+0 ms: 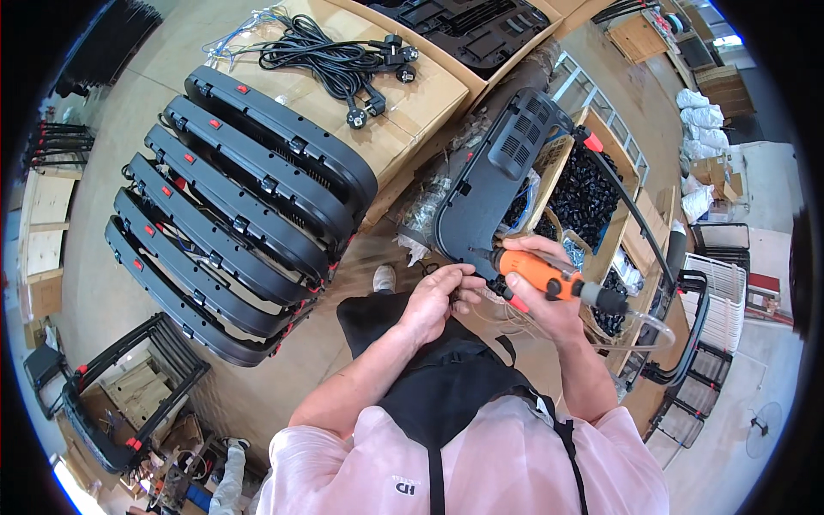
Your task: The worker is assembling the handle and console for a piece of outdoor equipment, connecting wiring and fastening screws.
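Note:
In front of me stands a black plastic housing [468, 219] with a vented raised cover and a long curved handle frame. My right hand [554, 313] is wrapped round an orange power screwdriver [542, 273]. Its tip points left, close to the housing's near end, and a clear coiled lead trails from its back. My left hand [438, 299] is closed at the housing's near edge, left of the screwdriver tip. Its fingertips are pinched together, and what they hold, if anything, is too small to name.
Several black housings with red switches [240, 215] stand in a row at the left. Black power cords [322, 60] lie on a cardboard box [429, 107]. Right of the work, a crate [588, 193] holds many small black parts. A ladder [584, 90] lies beyond.

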Motion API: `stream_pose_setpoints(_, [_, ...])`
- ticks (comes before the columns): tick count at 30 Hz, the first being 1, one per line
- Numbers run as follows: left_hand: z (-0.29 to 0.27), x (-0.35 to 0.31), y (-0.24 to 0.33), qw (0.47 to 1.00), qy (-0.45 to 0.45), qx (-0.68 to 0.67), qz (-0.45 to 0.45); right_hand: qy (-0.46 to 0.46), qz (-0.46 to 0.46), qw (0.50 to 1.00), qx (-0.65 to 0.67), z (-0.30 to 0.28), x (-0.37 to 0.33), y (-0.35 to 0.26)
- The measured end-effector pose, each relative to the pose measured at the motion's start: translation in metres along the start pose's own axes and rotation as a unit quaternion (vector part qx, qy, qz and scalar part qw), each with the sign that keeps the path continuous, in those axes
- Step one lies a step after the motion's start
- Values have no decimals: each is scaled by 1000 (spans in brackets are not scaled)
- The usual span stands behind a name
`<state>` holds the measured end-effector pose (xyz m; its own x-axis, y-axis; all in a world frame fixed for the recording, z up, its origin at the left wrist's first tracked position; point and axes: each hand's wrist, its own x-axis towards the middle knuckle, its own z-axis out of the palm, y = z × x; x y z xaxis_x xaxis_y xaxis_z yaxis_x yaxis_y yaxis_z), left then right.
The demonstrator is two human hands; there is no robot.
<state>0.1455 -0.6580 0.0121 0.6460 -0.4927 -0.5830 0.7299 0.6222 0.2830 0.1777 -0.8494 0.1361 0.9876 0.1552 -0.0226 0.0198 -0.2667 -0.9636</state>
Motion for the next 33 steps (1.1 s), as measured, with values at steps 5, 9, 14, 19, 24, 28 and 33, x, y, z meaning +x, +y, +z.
stream_pose_setpoints(5, [12,12,22,999,2,-47,20,4,-34,998,46,-9,9,-7])
stream_pose_setpoints(9, [16,32,31,989,1,-147,-1,8,-33,997,68,-11,14,-8])
stream_pose_setpoints(14, [27,48,31,978,9,-210,-12,1,-37,999,35,-12,20,-3])
stream_pose_setpoints(19, [28,58,32,966,-12,-256,-5,7,-23,999,34,-9,24,1])
stream_pose_setpoints(24, [31,57,36,961,-18,-277,-15,10,-12,1000,24,-6,33,-1])
stream_pose_setpoints(28, [24,63,37,956,-21,-291,-13,15,9,999,41,0,44,2])
stream_pose_setpoints(33, [36,50,33,980,30,-195,18,6,13,1000,-16,13,61,5])
